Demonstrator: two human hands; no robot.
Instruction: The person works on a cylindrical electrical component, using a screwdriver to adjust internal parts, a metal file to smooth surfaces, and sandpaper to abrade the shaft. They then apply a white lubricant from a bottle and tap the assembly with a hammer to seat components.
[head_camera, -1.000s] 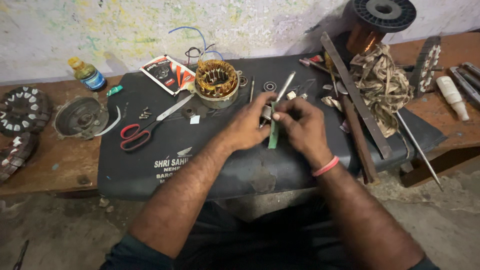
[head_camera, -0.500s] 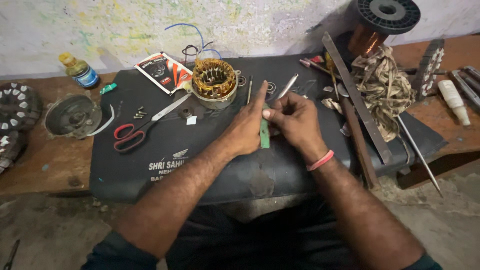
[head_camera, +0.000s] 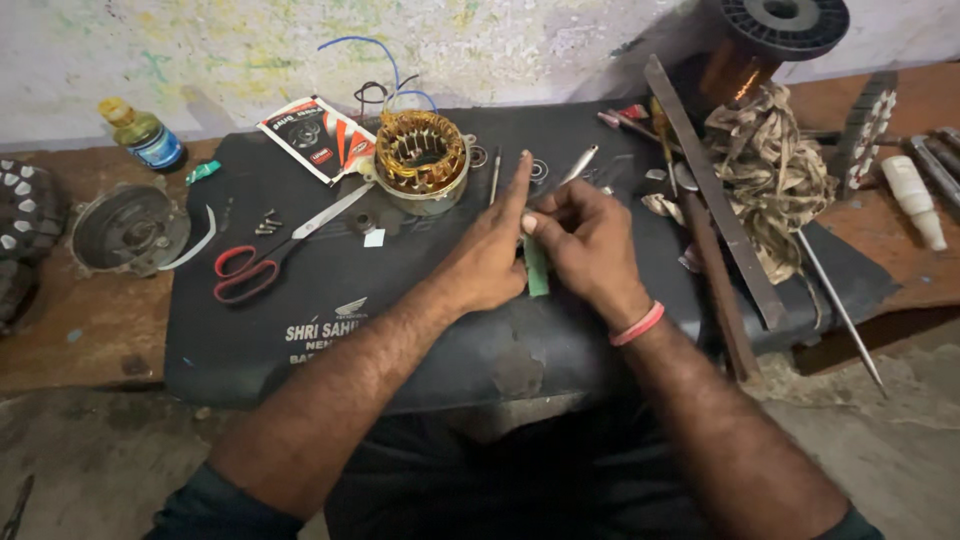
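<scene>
Both my hands meet over a black mat (head_camera: 300, 340) on the bench. My left hand (head_camera: 495, 250) and my right hand (head_camera: 585, 240) pinch a narrow green strip (head_camera: 537, 272) between them, its lower end hanging below my fingers. My left forefinger points up and away from me. Just beyond my hands sits a round stator with copper windings (head_camera: 420, 155), coloured wires rising from it. Red-handled scissors (head_camera: 265, 255) lie on the mat to the left of my left hand.
A spool of copper wire (head_camera: 770, 40) and a bundle of tangled strips (head_camera: 770, 175) stand at the right, by a long metal bar (head_camera: 710, 190). A small bottle (head_camera: 140, 135), a round metal cover (head_camera: 130, 225) and a printed packet (head_camera: 310, 135) lie left.
The camera has shifted slightly, so the bench sits lower and further right in view. My hands stay together on the green strip, and my left forefinger has straightened upward.
</scene>
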